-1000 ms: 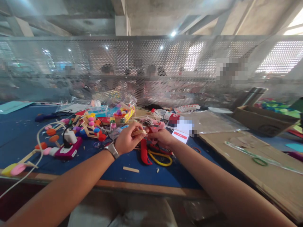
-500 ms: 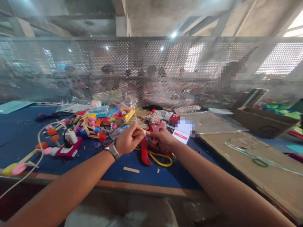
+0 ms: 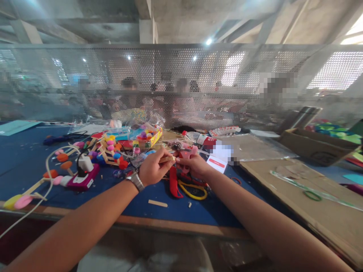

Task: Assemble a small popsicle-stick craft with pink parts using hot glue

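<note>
My left hand [image 3: 155,166], with a watch on its wrist, is closed around pale wooden craft sticks [image 3: 166,160]. Close against their right end is my right hand [image 3: 194,164], its thumb pointing left. That hand appears closed on a pink hot glue gun [image 3: 186,154] with a small red light. Its fingers partly hide the gun, so the full grip does not show. Below the hands lie a red strap-like piece [image 3: 174,184] and a yellow loop [image 3: 195,192]. A loose craft stick [image 3: 157,203] rests near the table's front edge.
Joined sticks with coloured pom-poms [image 3: 109,151] crowd the left, beside a purple power strip [image 3: 85,179] and white cable. Behind the hands are a bottle [image 3: 200,138] and a lit phone [image 3: 216,163]. Cardboard [image 3: 283,196] and an open box [image 3: 320,147] occupy the right.
Hardly anything differs. Both hands keep the same hold and place, and the view has shifted very slightly.
</note>
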`<act>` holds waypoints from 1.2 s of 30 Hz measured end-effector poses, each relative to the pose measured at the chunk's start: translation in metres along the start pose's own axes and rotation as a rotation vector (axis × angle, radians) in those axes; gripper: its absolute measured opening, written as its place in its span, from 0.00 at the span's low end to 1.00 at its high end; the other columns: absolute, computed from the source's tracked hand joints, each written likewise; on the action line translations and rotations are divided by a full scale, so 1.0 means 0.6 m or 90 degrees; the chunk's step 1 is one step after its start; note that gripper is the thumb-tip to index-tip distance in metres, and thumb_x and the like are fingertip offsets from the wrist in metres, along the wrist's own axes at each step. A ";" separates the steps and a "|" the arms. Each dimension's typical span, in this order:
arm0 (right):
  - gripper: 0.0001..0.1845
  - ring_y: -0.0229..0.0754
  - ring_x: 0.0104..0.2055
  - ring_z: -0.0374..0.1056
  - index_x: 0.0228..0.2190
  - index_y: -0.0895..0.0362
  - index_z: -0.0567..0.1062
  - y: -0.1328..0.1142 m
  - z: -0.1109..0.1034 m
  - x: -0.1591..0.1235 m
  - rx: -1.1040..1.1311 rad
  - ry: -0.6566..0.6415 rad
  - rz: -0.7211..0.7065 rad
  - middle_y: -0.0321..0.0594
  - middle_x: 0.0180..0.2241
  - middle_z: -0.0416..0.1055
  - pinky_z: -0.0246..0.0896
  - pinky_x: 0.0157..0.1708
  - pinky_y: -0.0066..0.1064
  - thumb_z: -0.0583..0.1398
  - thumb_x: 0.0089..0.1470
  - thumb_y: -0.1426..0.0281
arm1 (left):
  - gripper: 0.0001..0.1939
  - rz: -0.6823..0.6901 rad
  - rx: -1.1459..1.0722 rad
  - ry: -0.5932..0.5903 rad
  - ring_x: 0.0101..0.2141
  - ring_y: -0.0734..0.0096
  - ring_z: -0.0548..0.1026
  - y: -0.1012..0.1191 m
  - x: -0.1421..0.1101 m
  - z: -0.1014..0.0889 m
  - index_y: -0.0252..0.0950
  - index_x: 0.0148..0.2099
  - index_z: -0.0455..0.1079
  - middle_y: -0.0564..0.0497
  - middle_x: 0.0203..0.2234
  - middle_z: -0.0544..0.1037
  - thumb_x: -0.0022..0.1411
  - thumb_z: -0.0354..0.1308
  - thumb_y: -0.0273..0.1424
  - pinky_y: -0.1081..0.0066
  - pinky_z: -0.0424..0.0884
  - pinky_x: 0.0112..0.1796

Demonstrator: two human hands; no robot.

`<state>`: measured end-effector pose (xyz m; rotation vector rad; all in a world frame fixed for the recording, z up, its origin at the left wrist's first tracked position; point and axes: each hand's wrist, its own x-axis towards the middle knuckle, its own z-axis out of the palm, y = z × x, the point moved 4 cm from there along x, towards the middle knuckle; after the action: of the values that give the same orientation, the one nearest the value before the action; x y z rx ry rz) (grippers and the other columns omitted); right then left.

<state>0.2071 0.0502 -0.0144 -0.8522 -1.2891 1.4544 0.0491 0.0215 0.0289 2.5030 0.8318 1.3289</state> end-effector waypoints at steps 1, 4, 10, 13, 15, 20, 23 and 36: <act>0.22 0.34 0.22 0.61 0.26 0.57 0.75 0.001 0.001 -0.001 0.003 -0.009 0.003 0.33 0.21 0.69 0.51 0.21 0.28 0.73 0.28 0.60 | 0.07 -0.005 -0.004 -0.002 0.27 0.71 0.74 -0.001 0.000 0.001 0.37 0.39 0.64 0.52 0.26 0.75 0.63 0.55 0.35 0.73 0.65 0.29; 0.22 0.34 0.22 0.62 0.26 0.57 0.75 0.003 0.003 -0.001 0.013 -0.015 0.011 0.32 0.21 0.69 0.52 0.22 0.28 0.74 0.28 0.60 | 0.08 -0.021 -0.014 -0.005 0.27 0.72 0.73 -0.006 -0.001 0.002 0.37 0.39 0.64 0.52 0.27 0.75 0.63 0.55 0.36 0.73 0.65 0.30; 0.24 0.34 0.20 0.61 0.21 0.57 0.71 0.002 -0.006 0.003 0.016 0.059 0.004 0.33 0.17 0.68 0.50 0.22 0.29 0.73 0.27 0.57 | 0.09 -0.057 -0.016 0.000 0.24 0.73 0.70 -0.013 -0.001 0.004 0.37 0.41 0.64 0.55 0.24 0.72 0.63 0.55 0.36 0.74 0.63 0.28; 0.25 0.34 0.20 0.60 0.20 0.57 0.70 0.002 -0.011 0.005 0.028 0.092 0.003 0.33 0.16 0.67 0.48 0.20 0.29 0.74 0.26 0.56 | 0.08 -0.086 0.007 -0.039 0.24 0.72 0.70 -0.016 0.000 0.010 0.36 0.41 0.65 0.55 0.23 0.72 0.63 0.54 0.36 0.74 0.63 0.27; 0.24 0.34 0.21 0.61 0.21 0.57 0.71 0.002 -0.014 0.007 0.049 0.109 -0.001 0.33 0.17 0.67 0.49 0.21 0.29 0.74 0.26 0.57 | 0.10 -0.119 0.026 -0.069 0.25 0.70 0.73 -0.022 -0.001 0.016 0.36 0.43 0.67 0.54 0.23 0.74 0.63 0.55 0.36 0.73 0.65 0.29; 0.21 0.35 0.25 0.63 0.24 0.56 0.74 0.003 -0.009 0.009 0.105 0.109 -0.025 0.32 0.23 0.71 0.57 0.27 0.31 0.74 0.27 0.62 | 0.14 -0.162 0.015 -0.070 0.33 0.64 0.79 -0.031 0.000 0.026 0.36 0.46 0.72 0.49 0.30 0.80 0.62 0.58 0.38 0.71 0.69 0.34; 0.21 0.37 0.27 0.65 0.26 0.56 0.75 0.002 0.005 0.007 0.120 0.079 -0.036 0.32 0.24 0.72 0.59 0.30 0.32 0.74 0.28 0.64 | 0.12 -0.139 -0.020 -0.052 0.36 0.63 0.78 -0.027 0.003 0.030 0.36 0.45 0.74 0.47 0.36 0.81 0.63 0.57 0.36 0.71 0.69 0.36; 0.26 0.35 0.17 0.58 0.23 0.55 0.70 -0.002 -0.004 0.007 -0.040 0.136 -0.020 0.33 0.14 0.64 0.44 0.16 0.28 0.67 0.37 0.46 | 0.16 -0.189 0.007 -0.011 0.22 0.75 0.65 -0.034 0.003 0.025 0.33 0.26 0.69 0.54 0.17 0.70 0.63 0.54 0.36 0.74 0.59 0.27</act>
<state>0.2083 0.0547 -0.0131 -0.9954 -1.1862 1.2663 0.0541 0.0407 0.0132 2.2809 1.1556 1.2024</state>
